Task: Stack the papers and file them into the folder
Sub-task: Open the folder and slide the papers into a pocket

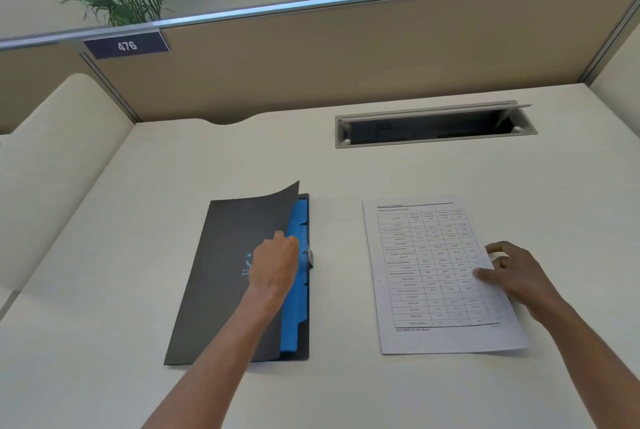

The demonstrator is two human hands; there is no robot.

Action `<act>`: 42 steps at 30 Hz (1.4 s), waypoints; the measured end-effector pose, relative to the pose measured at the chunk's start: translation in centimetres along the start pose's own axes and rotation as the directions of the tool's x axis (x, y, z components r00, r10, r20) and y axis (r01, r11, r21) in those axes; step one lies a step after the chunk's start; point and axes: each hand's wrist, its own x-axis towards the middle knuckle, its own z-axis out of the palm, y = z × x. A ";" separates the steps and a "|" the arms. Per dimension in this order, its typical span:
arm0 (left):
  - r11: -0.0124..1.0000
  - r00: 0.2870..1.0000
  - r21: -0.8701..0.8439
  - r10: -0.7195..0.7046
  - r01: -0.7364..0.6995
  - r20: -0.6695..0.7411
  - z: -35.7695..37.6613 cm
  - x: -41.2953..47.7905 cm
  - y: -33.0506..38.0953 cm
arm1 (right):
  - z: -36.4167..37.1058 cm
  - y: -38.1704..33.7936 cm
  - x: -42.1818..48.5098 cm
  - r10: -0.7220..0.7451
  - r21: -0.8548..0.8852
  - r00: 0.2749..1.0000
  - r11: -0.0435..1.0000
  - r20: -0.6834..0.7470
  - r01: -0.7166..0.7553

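Papers sit stacked as a white printed sheaf (440,276) under the right hand (512,273) (fingers flat, clasping nothing); the left hand (277,262) pinches the dark card folder (221,276) cover, filing not yet done.

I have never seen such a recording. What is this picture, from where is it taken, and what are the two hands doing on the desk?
There is no machine here: a person wears one camera on the head, looking down at their own bare hands. On the pale desk lies a dark folder with blue inner pockets. The left hand lifts the edge of its cover, so it is partly open. To the right lie printed papers with a table on them; the right hand rests its fingers on their edge, pressing rather than lifting. Behind are a cable slot and a sign reading 476.
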 end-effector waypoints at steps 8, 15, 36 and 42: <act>0.961 0.991 0.256 0.074 -0.101 0.111 1.6 -0.8 2.0 | -0.1 -0.4 -0.3 -0.007 -0.012 1.000 1.000 -0.011 0.007; 0.942 0.987 0.300 0.120 -0.148 0.111 3.3 -0.7 1.5 | 0.0 -0.4 -0.1 0.011 0.025 1.000 1.000 -0.015 -0.010; 0.940 0.977 -0.266 -0.211 0.213 0.036 3.2 0.9 -0.9 | 0.2 0.2 -0.2 0.014 0.011 0.999 1.000 -0.034 -0.013; 0.945 0.981 -0.265 -0.193 0.191 0.021 3.1 0.8 -0.9 | 0.2 0.0 0.0 0.006 -0.005 0.999 1.000 -0.033 -0.006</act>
